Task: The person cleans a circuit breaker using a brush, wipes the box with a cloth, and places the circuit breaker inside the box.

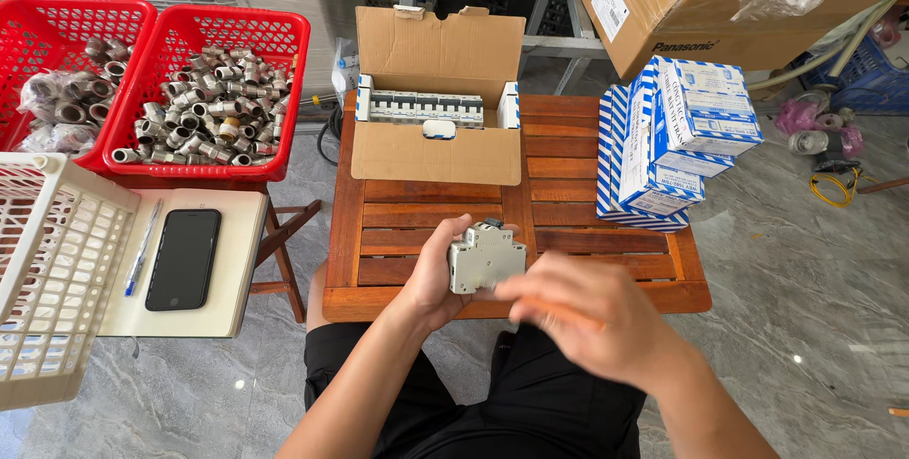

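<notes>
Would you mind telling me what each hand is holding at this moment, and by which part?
The left hand grips a small grey circuit breaker by its left side and lower edge. The right hand is blurred; an orange thing shows beneath it, unidentifiable.

the right hand point(578, 312) is motion-blurred, its fingers point(530, 289) indistinct and hiding the circuit breaker's point(483, 255) lower right corner.

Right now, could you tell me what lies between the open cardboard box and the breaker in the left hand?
Only bare wooden table slats, in the head view, between the box and breaker.

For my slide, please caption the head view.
Left hand holds a grey circuit breaker over a wooden table; right hand blurred.
</notes>
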